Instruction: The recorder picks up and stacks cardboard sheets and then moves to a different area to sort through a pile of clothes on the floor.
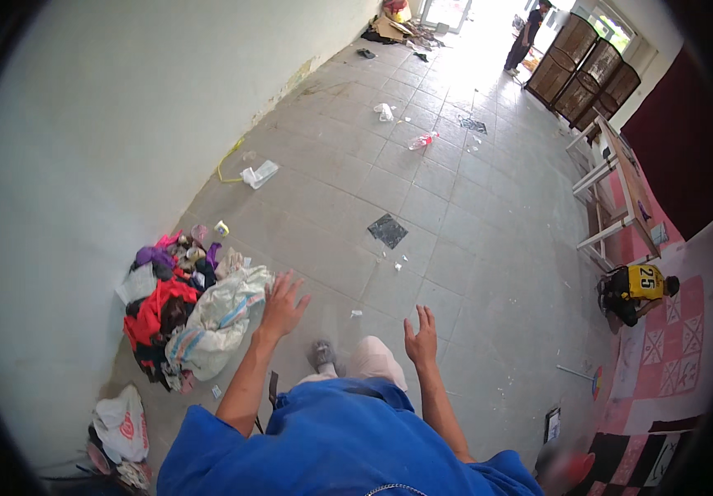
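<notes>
My left hand [283, 306] is held out in the air with its fingers apart and nothing in it. In the picture it lies at the right edge of a white woven sack [217, 322]; whether it touches the sack I cannot tell. The sack rests against a heap of clothes, among them a red garment [158, 307] and a purple one [154, 256]. My right hand [422, 339] is raised above the tiled floor, holding nothing, its fingers stretched upward and the thumb apart.
A clear plastic bottle [423, 140], a crumpled white bag [384, 112], a plastic container [259, 174] and a dark square [387, 231] lie ahead. A white plastic bag [122, 426] sits by the left wall. Tables [621, 178], a crouching person [641, 289] and a folding screen [575, 62] line the right.
</notes>
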Available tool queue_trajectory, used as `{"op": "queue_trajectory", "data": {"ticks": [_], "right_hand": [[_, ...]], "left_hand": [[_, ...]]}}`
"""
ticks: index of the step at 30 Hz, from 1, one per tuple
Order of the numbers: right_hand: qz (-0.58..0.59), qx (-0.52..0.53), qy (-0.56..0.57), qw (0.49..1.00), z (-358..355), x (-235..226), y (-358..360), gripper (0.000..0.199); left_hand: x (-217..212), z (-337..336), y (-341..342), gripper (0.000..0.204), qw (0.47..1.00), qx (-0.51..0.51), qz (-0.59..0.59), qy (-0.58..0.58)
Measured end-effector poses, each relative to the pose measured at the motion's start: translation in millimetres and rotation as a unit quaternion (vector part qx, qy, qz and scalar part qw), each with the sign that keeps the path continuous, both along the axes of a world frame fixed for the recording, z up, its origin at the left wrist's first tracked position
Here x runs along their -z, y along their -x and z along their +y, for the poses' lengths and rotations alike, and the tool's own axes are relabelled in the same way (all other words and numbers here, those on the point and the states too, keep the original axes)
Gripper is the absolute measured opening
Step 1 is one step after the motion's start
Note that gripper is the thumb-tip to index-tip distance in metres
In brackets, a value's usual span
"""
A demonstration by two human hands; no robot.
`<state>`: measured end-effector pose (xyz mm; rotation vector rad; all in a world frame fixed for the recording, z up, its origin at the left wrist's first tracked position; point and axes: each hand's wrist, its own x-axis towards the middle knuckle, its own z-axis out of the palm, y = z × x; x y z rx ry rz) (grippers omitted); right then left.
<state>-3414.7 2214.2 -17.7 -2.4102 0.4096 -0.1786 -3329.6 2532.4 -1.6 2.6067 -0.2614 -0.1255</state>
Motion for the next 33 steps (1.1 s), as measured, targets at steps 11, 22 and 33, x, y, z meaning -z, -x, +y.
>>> {"op": "queue_trajectory", "data": {"ticks": [11,22,33], "right_hand": [[-0.015,0.049,-0.024,0.998,-66.2,4.6,-200.7,0.049],[-0.064,-0.100,0.013,0.993,-92.7,-5.6,-446.8,0.049],[-0.033,-0.015,0.015,0.999,-89.3,-21.8,-665.8,0.050]], "left_hand": [[-30.4,-92.2,-206.7,0.049,0.999,0.039,-0.013,-0.016],[-27.4,-81.5,-345.0,0.047,0.996,-0.086,-0.036,-0.001],[-3.3,-76.9,-607.5,0.047,0.998,-0.055,-0.013,0.020]]}}
